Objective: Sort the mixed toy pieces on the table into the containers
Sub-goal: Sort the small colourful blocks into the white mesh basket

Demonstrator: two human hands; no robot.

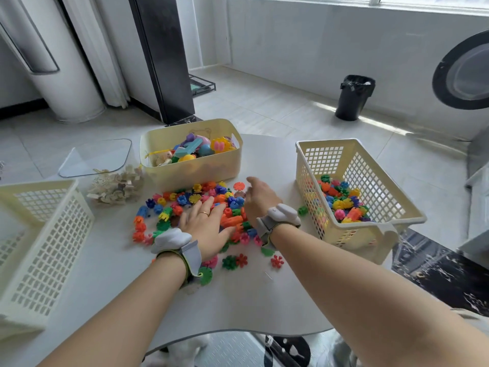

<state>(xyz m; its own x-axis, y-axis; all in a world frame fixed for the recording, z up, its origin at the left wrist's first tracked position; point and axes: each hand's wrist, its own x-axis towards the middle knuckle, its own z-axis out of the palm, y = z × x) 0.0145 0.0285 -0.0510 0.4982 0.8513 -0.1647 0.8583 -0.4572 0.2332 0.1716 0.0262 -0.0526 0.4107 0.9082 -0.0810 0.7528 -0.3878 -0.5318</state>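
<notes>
A heap of small colourful toy pieces (185, 205) lies in the middle of the white table (238, 300). My left hand (207, 226) rests flat on the heap with straight fingers. My right hand (260, 200) hovers over the heap's right side, fingers pointing down into the pieces; whether it grips one is hidden. A cream lattice basket (370, 234) at the right holds several chunky pieces. A solid yellow bin (193, 173) behind the heap holds larger mixed toys. A second cream lattice basket (39, 247) stands at the left.
A clear tub (116, 186) of pale wooden pieces sits left of the yellow bin, its clear lid (98, 157) behind it. Flat flower-shaped pieces (235, 260) lie scattered near my wrists. A lone green piece (302, 210) lies beside the right basket. The table's front edge curves inward.
</notes>
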